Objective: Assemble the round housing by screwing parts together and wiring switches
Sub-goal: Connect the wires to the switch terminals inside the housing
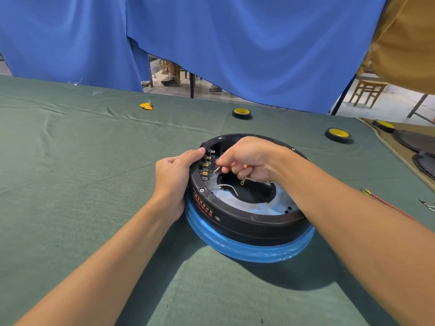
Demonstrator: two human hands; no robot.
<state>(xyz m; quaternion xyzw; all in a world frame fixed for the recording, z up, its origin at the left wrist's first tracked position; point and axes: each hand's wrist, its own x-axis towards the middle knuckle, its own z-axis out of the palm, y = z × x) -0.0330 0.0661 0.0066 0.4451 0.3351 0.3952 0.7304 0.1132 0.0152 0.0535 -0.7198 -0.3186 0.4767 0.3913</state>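
Right hand [247,158]: fingers are curled; the end of a white wire [216,169] is pinched between thumb and forefinger, over the left inner part of the round housing [247,222]
Left hand [174,175]: the housing's left outer wall is gripped, with the thumb laid over the rim beside the switch terminals [206,165]; the housing is judged to be steadied by it
Housing: it is laid open side up on a blue-wrapped base [247,251], on the green cloth [70,184]
Key relation: the terminals are found just left of the right fingertips, very near; the right hand is nearer the blades' free ends; the left is kept outside the wall
Terminal axis: the row is run near-to-far along the housing's left inner wall; the blades are pointed inward, toward the housing's centre
Wire axis: the pinched end is aimed leftward at the blades; whether it is seated cannot be told
Step judged: a lead is being fitted to a switch blade; a straight push along the blade is called for
Elsewhere: a tape roll [241,113] is seen beyond the housing's far rim; a red wire [388,205] is seen to its right
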